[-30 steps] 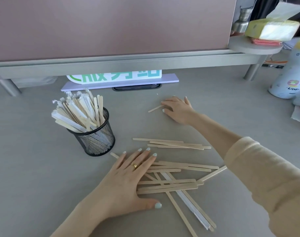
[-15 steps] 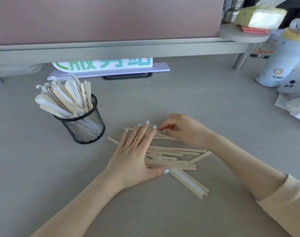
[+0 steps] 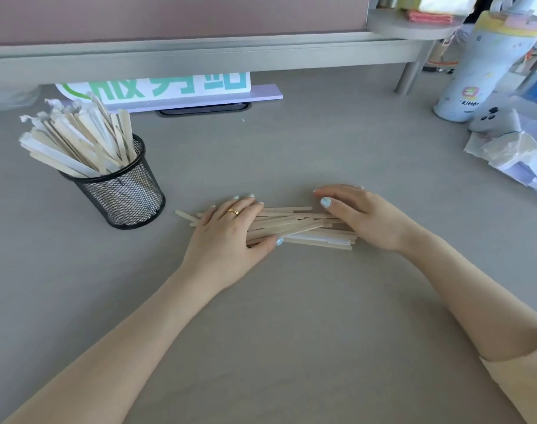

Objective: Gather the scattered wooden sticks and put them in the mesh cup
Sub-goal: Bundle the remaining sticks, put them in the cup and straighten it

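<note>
Several flat wooden sticks (image 3: 294, 223) lie bunched in a near-parallel pile on the grey desk, a few of them in white paper wrappers. My left hand (image 3: 230, 231) lies flat over the pile's left end, fingers spread, thumb under its front edge. My right hand (image 3: 362, 214) cups the pile's right end, fingers curled over the far side. A black mesh cup (image 3: 123, 194) stands to the left of the pile, apart from it, crammed with more sticks (image 3: 77, 142) that lean left.
A grey monitor riser (image 3: 200, 56) spans the back, with a purple-based sign (image 3: 175, 90) under it. At the right stand a pale blue bottle (image 3: 481, 68), a small grey plush (image 3: 493, 119) and crumpled papers (image 3: 518, 154).
My right hand came back from the far stick to the pile. Both hands have swept the scattered sticks together into one tight bundle between them. The view shifted slightly.
</note>
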Demonstrator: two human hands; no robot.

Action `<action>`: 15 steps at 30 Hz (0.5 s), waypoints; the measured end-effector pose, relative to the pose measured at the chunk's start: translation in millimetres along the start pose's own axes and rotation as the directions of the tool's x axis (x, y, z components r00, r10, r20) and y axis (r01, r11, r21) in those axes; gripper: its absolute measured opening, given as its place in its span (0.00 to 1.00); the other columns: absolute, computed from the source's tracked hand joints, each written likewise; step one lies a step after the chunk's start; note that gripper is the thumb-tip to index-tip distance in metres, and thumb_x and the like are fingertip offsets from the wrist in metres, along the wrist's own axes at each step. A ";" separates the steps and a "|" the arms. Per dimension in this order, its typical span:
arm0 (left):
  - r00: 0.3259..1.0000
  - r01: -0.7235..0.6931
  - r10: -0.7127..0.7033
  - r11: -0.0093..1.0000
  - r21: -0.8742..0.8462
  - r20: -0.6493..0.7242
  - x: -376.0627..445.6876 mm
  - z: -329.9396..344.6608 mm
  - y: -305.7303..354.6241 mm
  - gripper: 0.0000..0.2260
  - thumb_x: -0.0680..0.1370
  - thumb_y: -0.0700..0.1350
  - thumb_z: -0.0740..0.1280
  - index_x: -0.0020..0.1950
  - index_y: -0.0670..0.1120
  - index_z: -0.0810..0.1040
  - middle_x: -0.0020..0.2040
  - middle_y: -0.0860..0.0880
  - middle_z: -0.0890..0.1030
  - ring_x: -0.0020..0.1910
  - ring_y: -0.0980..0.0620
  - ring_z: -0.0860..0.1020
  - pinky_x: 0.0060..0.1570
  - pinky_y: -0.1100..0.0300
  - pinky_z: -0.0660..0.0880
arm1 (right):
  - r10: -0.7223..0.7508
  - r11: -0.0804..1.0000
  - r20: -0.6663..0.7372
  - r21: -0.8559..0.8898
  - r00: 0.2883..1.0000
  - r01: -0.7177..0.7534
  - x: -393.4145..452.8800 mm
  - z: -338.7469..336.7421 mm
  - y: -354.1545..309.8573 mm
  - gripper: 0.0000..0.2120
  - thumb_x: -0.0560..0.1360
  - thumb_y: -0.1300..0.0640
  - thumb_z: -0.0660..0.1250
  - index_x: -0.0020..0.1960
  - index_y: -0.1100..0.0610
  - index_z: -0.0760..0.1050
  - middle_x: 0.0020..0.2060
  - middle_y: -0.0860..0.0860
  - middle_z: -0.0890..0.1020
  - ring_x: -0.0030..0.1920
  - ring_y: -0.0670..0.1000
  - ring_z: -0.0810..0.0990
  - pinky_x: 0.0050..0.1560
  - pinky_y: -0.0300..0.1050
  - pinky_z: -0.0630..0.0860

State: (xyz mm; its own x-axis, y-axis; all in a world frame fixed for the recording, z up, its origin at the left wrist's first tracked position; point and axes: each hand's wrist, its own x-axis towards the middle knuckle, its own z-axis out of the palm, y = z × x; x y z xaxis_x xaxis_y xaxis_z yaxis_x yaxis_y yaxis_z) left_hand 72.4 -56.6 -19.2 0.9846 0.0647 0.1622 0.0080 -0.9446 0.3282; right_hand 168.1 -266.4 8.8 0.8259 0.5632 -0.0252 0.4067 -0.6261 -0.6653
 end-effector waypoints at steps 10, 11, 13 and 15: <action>1.000 0.001 -0.001 0.998 0.065 0.002 -12.9 -18.7 -30.4 0.49 0.61 0.78 0.47 0.76 0.52 0.52 0.77 0.53 0.56 0.76 0.53 0.53 0.73 0.52 0.49 | 0.091 0.989 -0.287 -0.089 0.953 -0.121 -11.5 7.5 3.0 0.20 0.81 0.47 0.48 0.59 0.56 0.73 0.51 0.52 0.79 0.58 0.52 0.72 0.70 0.46 0.52; 1.000 0.009 -0.010 0.998 0.066 0.007 -16.1 -22.7 -40.6 0.50 0.60 0.80 0.45 0.76 0.52 0.51 0.77 0.53 0.54 0.76 0.53 0.52 0.73 0.52 0.50 | 0.097 0.983 -0.337 -0.116 0.936 -0.144 -11.0 6.1 4.7 0.20 0.80 0.46 0.48 0.59 0.55 0.74 0.45 0.50 0.77 0.54 0.54 0.73 0.73 0.49 0.49; 0.998 0.055 -0.056 0.997 0.049 0.028 -23.2 -29.9 -57.9 0.52 0.59 0.81 0.41 0.76 0.53 0.49 0.78 0.54 0.50 0.76 0.54 0.50 0.73 0.53 0.51 | 0.115 0.974 -0.415 -0.130 0.902 -0.184 -10.8 -0.6 9.8 0.18 0.80 0.46 0.49 0.55 0.53 0.74 0.35 0.46 0.72 0.46 0.55 0.69 0.74 0.55 0.47; 0.990 0.112 -0.115 0.993 0.037 0.080 -31.4 -35.4 -65.2 0.52 0.58 0.81 0.44 0.76 0.56 0.46 0.78 0.57 0.45 0.76 0.57 0.46 0.73 0.56 0.48 | 0.167 0.970 -0.413 -0.094 0.895 -0.224 -12.4 -6.5 14.1 0.19 0.80 0.46 0.48 0.48 0.56 0.72 0.30 0.45 0.69 0.45 0.57 0.67 0.74 0.56 0.47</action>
State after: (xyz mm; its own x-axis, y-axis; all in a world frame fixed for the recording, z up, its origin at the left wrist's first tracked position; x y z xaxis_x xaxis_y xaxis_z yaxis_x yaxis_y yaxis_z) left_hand 34.7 14.4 -12.8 0.9880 0.1467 0.0482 0.1249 -0.9425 0.3100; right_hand 166.2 -285.7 4.6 0.9686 0.1771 0.1747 0.2461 -0.7843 -0.5694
